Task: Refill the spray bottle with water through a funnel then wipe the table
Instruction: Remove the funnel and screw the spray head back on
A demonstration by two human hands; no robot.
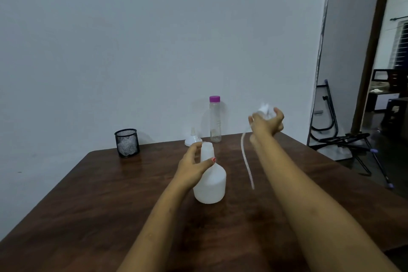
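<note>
On the dark wooden table (92, 201), near its middle, stands the white spray bottle (210, 181), upright, its neck open with no head on it. The left hand (194, 168) curls around the bottle's neck from the left, thumb across the near side and fingers behind, loosely closed on it. To the right and farther away, the right hand (266, 122) is raised above the table and closed around the white spray head (263, 109), which is blurred; its thin dip tube (246, 161) hangs down from the hand, clear of the bottle and to its right. At the far edge of the table a white funnel (193, 138) rests wide end down, spout up. Just right of it stands a clear water bottle (215, 119) with a purple cap, upright. Farther left along the far edge sits a black mesh cup (127, 142) with something pale inside. A folded metal stand (344, 137) leans by the wall on the right.
</note>
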